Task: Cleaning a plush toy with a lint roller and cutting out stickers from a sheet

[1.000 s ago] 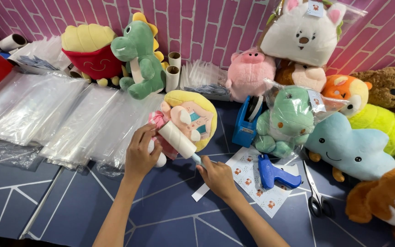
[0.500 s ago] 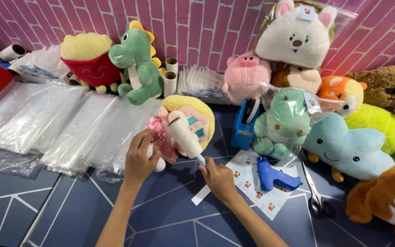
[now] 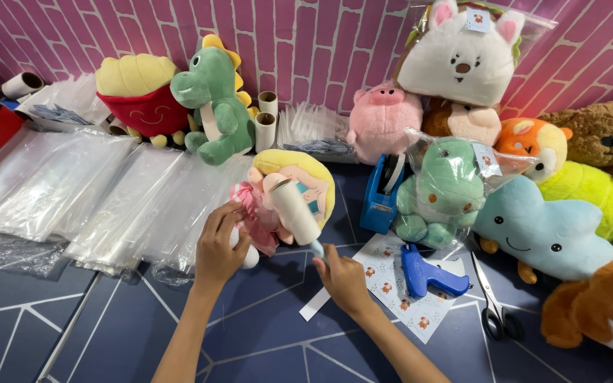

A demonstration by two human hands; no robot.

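Lint roller [image 3: 294, 210] still on doll [image 3: 285, 198]; hands unmoved.

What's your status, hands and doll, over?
Left hand grips doll. Right hand holds lint roller against it. Bag stacks left, glue gun right; nothing blocking.

Toy packing workshop, plush toys [image 3: 544, 230], plastic bags [image 3: 58, 184]

Soft plush doll with yellow hair and pink dress [image 3: 289, 195], propped tilted on the dark table, white cylindrical lint roller [image 3: 294, 211] lying slantwise across its front
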